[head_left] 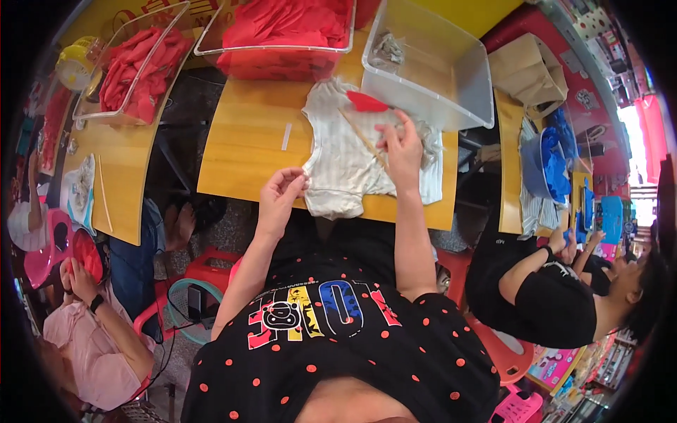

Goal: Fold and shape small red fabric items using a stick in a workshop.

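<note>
Lying on the yellow wooden table [247,141] is one small white ribbed cotton garment [345,166], with one thin wooden stick [363,137] and one flat red piece [367,102] on it. The left hand [281,194] pinches the garment's left edge with closed fingers; the right hand [402,151] presses on its right side, fingers closed on the cloth (near the stick). Three clear plastic bins stand behind: two with red cloth [141,67] [282,32], one nearly empty [437,67]. One brown paper bag [529,70] stands right.
</note>
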{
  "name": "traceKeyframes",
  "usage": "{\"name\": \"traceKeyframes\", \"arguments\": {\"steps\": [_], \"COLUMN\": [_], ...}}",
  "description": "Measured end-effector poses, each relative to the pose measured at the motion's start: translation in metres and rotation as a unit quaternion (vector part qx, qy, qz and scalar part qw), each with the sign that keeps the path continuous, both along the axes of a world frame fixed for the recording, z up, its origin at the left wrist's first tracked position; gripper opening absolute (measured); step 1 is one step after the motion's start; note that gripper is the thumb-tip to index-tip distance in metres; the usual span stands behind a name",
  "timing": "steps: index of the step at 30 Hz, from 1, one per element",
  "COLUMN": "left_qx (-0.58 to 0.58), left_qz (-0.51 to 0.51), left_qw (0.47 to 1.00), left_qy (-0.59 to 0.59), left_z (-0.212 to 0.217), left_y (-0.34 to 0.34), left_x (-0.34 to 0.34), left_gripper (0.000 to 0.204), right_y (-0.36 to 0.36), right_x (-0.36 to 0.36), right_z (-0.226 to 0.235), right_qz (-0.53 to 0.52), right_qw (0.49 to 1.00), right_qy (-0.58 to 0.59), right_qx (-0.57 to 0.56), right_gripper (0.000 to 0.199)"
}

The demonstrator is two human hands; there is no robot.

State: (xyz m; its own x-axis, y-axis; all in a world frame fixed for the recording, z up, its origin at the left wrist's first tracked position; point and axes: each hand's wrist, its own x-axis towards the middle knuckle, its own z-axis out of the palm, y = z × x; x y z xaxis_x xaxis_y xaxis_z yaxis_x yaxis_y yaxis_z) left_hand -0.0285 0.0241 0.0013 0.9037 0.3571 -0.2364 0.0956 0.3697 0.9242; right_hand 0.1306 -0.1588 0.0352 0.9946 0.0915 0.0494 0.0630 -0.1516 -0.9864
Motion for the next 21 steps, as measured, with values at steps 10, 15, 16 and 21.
{"name": "traceKeyframes", "arguments": {"steps": [10, 15, 16, 21], "left_qx": [0.029, 0.021, 0.022, -0.046], "left_qz": [-0.04, -0.046, -0.042, -0.054], "left_qw": [0.999, 0.999, 0.999, 0.997], "left_qy": [0.022, 0.016, 0.0, -0.021], "left_z": [-0.017, -0.023, -0.028, -0.036], "left_y": [0.0, 0.01, 0.01, 0.007], "left_x": [0.0, -0.007, -0.007, -0.005], "left_gripper": [0.014, 0.015, 0.014, 0.018], "right_y": [0.074, 0.161, 0.183, 0.273], "right_x": [0.013, 0.079, 0.095, 0.174], "right_z": [0.081, 0.123, 0.124, 0.082], "right_qz": [0.119, 0.215, 0.248, 0.307], "right_qw": [0.969, 0.873, 0.846, 0.796], "right_qy": [-0.198, -0.407, -0.437, -0.364], "right_qx": [-0.081, -0.161, -0.178, -0.374], "right_gripper": [0.015, 0.017, 0.02, 0.032]}}
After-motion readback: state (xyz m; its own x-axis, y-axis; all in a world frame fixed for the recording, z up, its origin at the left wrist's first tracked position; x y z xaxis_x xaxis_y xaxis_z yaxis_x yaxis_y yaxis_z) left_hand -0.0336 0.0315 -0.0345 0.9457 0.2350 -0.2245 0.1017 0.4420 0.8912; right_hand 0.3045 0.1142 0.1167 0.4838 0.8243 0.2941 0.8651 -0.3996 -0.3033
